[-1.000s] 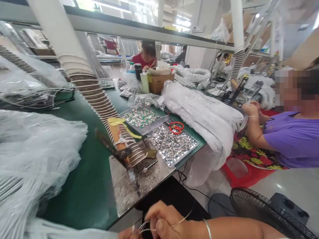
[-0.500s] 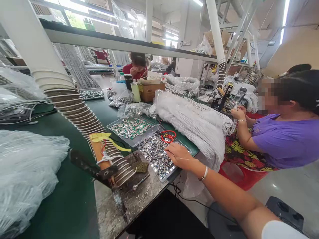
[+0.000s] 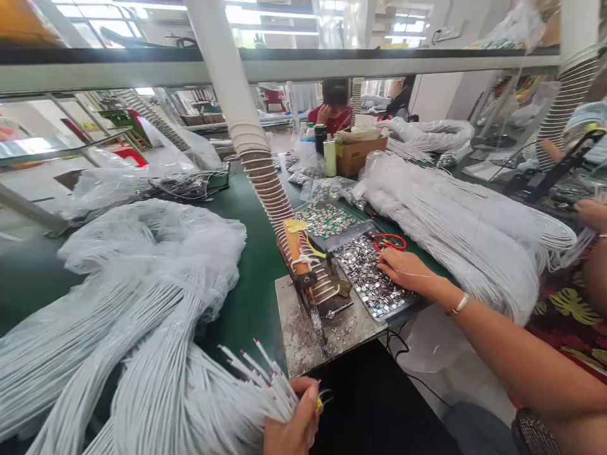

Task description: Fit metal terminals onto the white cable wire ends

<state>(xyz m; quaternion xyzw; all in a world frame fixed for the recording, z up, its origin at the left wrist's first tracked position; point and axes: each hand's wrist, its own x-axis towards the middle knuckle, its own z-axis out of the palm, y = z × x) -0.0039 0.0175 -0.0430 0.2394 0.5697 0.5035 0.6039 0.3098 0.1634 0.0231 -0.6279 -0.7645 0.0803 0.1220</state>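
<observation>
Tabletop: a long dark green tabletop (image 3: 246,265) runs away from the viewer and carries nearly everything here.
Left cable heap: a great heap of thin white cables in clear plastic wrap (image 3: 137,297) covers the near left of the tabletop.
Right cable heap: a second bagged mound of white cables (image 3: 455,221) lies along the right edge, just behind the tray.
Hose: a white ribbed flexible hose (image 3: 260,170) slants down from above to the metal plate.
Metal plate: a scuffed grey metal plate (image 3: 298,322) sits at the near edge of the tabletop, under the hose end and a dark soldering fixture (image 3: 317,287).
Tray: a shallow clear tray of small shiny metal parts (image 3: 365,278) lies just right of the plate; a second tray of greenish parts (image 3: 327,218) is behind it.
Cable bundle: a fanned bundle of white cable ends with bared tips (image 3: 265,385) sticks up at the bottom edge, near the plate.
Left hand: the left hand (image 3: 294,423) is closed tight around the cable bundle, thumb across it.
Right hand: the right hand (image 3: 403,268) rests palm down on the tray, fingers together among the parts; whether they pinch one I cannot tell.
Scissors: red-handled scissors (image 3: 389,241) lie just beyond the right hand.
</observation>
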